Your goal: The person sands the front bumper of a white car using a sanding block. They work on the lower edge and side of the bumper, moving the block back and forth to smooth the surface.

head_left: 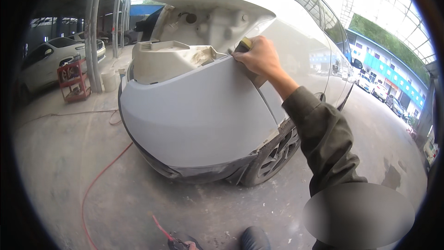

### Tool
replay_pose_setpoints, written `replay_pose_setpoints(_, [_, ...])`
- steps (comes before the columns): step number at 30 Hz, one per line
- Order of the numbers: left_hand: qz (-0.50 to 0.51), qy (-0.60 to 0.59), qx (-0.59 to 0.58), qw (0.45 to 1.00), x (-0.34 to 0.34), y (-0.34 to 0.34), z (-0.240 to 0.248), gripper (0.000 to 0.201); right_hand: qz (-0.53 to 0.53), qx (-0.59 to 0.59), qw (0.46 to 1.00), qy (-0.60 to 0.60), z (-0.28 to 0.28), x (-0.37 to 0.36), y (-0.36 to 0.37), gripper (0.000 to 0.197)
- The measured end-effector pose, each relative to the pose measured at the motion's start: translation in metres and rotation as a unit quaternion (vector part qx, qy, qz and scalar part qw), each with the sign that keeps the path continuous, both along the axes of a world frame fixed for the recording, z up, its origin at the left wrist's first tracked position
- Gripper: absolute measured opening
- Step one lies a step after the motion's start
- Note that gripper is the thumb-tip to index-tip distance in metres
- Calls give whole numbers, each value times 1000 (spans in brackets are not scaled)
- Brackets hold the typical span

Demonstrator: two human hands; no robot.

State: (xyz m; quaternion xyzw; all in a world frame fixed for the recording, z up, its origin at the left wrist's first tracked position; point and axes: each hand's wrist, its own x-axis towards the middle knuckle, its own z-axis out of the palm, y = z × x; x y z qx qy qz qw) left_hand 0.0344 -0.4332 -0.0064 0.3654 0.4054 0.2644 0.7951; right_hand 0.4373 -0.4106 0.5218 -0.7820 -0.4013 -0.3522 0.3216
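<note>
My right hand (262,58) is closed around a small yellow-and-dark block (245,43), at the upper edge of a car's grey bumper (194,111). Fingertips meet the bumper's top corner, beside the white rear side panel (300,48). Left of this hand lies the exposed cream-coloured tail-light recess (215,28), with no lamp fitted in it. My left hand (190,245) shows only in part at the bottom edge, seemingly closed on a thin red tube-like thing (162,227); its exact kind is too small to tell.
Below the bumper are a dark lower trim (203,173) and the rear wheel (277,155). A red hose (99,176) runs over the concrete floor at left. A red tool cart (74,81), a pale bucket (109,81), metal posts (94,32) and a white car (55,62) stand beyond.
</note>
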Motion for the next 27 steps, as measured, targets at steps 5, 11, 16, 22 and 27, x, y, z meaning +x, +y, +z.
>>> replay_pose_setpoints(5, [10,-7,7,1000,0,-1,3,28,50,96,990,90,0,-1,-2,31])
replay_pose_setpoints(11, [45,-45,-24,998,-13,-6,2,16,22,148,988,26,-2,7,2,32])
replay_pose_setpoints(16, [37,-60,-9,997,-4,-4,18,13,75,-18,997,-14,1,3,-19,28])
replay_pose_setpoints(22, [6,-16,8,1000,8,-6,11,13,34,-30,987,-153,-4,14,-17,32])
replay_pose_setpoints(27, [-14,-39,-1,999,13,-9,-8,16,35,-75,970,-230,-18,13,-27,26])
